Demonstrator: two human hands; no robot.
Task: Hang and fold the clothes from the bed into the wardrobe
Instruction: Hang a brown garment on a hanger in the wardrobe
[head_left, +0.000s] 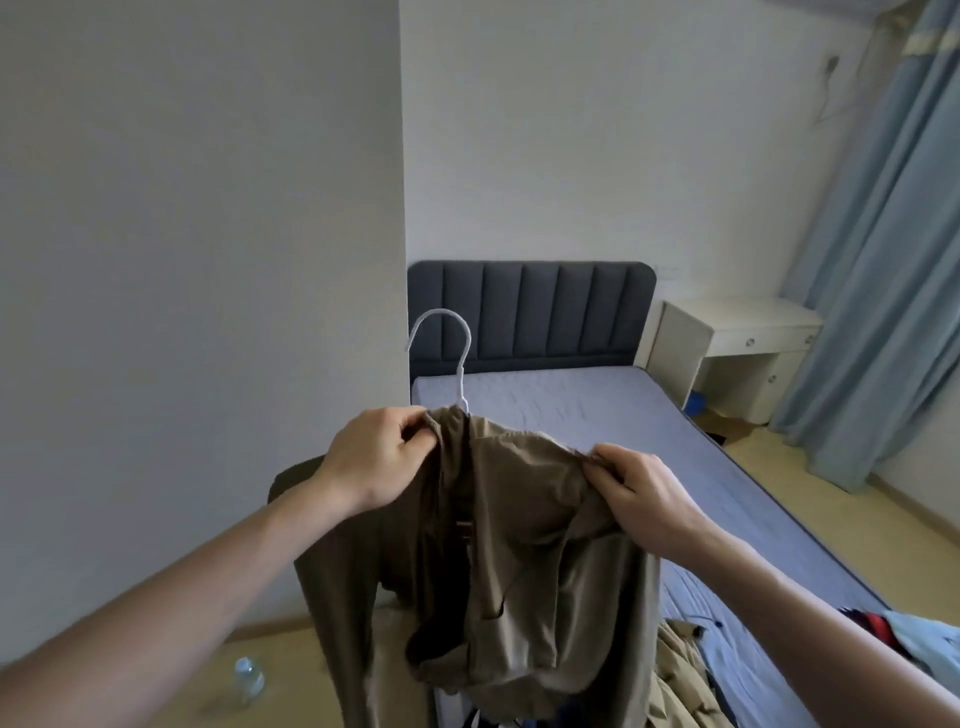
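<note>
Gripping the brown garment's (519, 545) top edge, both hands (379, 457) lift it above the bed (649, 415).

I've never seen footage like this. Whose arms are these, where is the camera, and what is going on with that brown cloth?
There is no machine here: a person wears a wide-angle camera on the head, so you look forward and down along their own bare arms. The left hand and the right hand each pinch the top edge of a brown garment, which hangs from a white hanger; only the hanger's hook shows above the cloth. Behind lies a bed with a lilac sheet and a dark padded headboard. More clothes are piled at its near end. A plastic bottle lies on the floor to the left.
</note>
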